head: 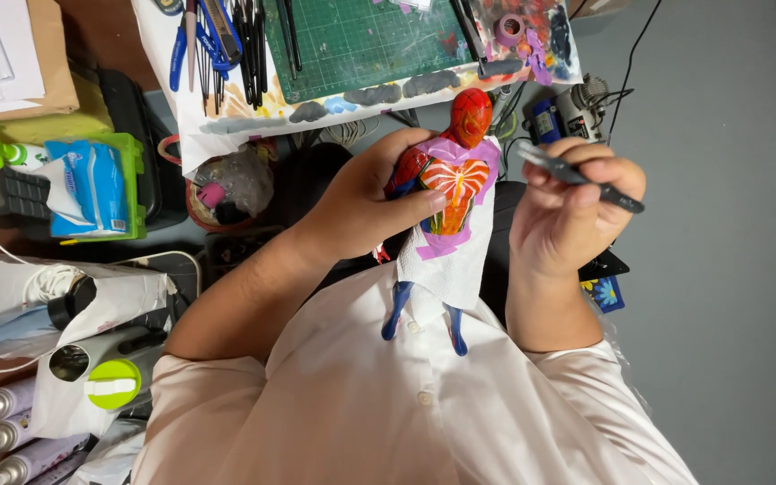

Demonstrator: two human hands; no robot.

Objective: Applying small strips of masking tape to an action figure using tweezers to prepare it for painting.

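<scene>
My left hand (pixel 365 193) grips a red and blue action figure (pixel 453 175) around its torso, head pointing away from me. White paper and purple masking tape wrap the figure's waist and shoulders, leaving an orange chest emblem bare. The blue legs hang over my white shirt. My right hand (pixel 568 211) is just right of the figure and holds a thin dark pen-like tool (pixel 586 180), its tip pointing left toward the figure's shoulder.
A green cutting mat (pixel 361 40) on paint-stained paper lies ahead, with brushes and blades (pixel 226 45) beside it. A tissue pack in a green box (pixel 92 189) sits left. Spray bottles (pixel 11 431) and a green-lidded cup (pixel 111 383) stand lower left. Grey floor lies right.
</scene>
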